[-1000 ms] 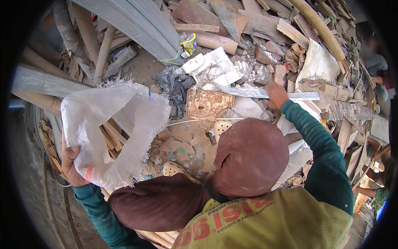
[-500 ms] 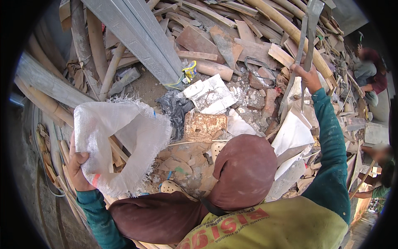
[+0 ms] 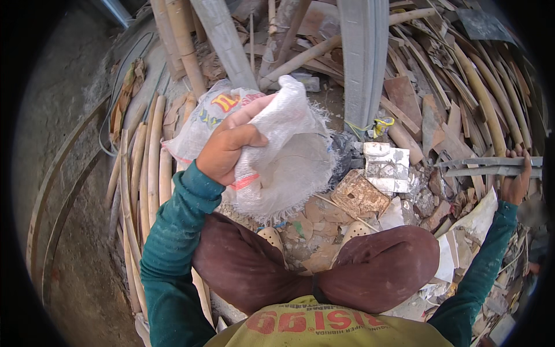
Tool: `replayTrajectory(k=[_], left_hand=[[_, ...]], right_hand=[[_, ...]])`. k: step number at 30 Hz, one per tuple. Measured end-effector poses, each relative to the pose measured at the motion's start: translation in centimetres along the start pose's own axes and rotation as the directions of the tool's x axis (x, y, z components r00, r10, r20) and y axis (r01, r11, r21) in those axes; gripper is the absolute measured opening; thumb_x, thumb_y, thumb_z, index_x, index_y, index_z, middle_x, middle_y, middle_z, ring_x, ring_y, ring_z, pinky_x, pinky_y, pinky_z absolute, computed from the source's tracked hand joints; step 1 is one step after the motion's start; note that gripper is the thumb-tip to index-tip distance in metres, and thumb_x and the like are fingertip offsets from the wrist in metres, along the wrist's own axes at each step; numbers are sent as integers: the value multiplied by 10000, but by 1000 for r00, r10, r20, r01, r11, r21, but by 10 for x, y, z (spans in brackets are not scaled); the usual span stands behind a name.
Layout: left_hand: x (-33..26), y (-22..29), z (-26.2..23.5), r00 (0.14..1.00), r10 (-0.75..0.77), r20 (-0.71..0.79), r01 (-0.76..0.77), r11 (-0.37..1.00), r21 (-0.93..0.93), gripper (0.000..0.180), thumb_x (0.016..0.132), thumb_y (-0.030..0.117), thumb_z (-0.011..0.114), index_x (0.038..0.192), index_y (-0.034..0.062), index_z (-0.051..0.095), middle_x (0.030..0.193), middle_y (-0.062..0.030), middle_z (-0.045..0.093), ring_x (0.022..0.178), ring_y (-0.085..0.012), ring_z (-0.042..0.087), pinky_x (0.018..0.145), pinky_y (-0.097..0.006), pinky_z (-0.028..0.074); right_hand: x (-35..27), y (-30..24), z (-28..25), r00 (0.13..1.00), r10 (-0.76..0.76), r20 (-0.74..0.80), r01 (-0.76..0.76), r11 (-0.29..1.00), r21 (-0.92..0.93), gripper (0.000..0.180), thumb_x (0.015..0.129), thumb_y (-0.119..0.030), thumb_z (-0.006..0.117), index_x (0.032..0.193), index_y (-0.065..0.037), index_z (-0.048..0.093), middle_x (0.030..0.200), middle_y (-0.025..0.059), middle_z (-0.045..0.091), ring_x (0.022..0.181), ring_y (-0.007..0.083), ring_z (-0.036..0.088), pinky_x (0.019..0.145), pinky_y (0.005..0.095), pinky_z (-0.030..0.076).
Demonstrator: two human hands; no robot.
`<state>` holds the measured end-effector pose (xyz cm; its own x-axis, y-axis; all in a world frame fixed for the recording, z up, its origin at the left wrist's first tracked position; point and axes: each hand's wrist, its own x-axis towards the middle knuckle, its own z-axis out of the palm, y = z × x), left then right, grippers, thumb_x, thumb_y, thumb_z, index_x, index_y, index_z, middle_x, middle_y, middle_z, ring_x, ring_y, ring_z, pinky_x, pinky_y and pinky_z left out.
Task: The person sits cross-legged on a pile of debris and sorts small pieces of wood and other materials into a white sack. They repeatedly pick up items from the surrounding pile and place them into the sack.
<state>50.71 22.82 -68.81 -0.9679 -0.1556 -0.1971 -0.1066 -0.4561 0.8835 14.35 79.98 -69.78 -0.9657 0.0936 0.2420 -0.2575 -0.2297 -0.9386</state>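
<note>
My left hand (image 3: pixel 234 141) is closed on the rim of a white woven sack (image 3: pixel 289 168), whose frayed mouth gapes toward the ground in front of my knees. Coloured print shows on the far side of the sack. Out at the far right, my right hand (image 3: pixel 516 179) grips two long, flat grey metal strips (image 3: pixel 471 166) lying nearly parallel, their ends pointing inward over the debris. Close to the sack's mouth are a black plastic bag (image 3: pixel 342 156), a rusty brown square piece (image 3: pixel 360 195) and a dirty white block (image 3: pixel 387 168).
Tall grey metal channels (image 3: pixel 363 63) stand beyond the sack. Bamboo poles (image 3: pixel 155 156) lie along my left, beside a concrete floor (image 3: pixel 87 231). Broken boards and bamboo (image 3: pixel 480 87) are heaped at the far right. My legs (image 3: pixel 248 260) are folded close behind the sack.
My view has swung left, bringing the sack toward the middle and the strips to the right edge. The strips, upright in the picture before, now lie level. Both hands keep their hold.
</note>
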Motion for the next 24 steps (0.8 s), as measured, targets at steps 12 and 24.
replayTrajectory(k=[12, 24], left_hand=[[-6, -6, 5, 988, -83, 128, 64, 987, 147, 779, 745, -59, 504, 1521, -7, 454, 1372, -67, 604, 1229, -150, 585, 1032, -271, 447], [-9, -7, -15, 973, 23, 229, -58, 987, 147, 736, 783, -6, 515, 1515, -22, 449, 1365, -90, 603, 1206, -150, 595, 1029, -286, 464]], right_hand=[[-70, 43, 219, 871, -42, 490, 231, 914, -333, 297, 1007, -286, 591, 1169, -39, 629, 971, 51, 675, 821, 129, 625, 748, 315, 501], [68, -123, 263, 938, -157, 308, 251, 923, -293, 576, 1008, -471, 561, 1308, 12, 652, 1048, 163, 703, 943, 210, 648, 830, 330, 517]])
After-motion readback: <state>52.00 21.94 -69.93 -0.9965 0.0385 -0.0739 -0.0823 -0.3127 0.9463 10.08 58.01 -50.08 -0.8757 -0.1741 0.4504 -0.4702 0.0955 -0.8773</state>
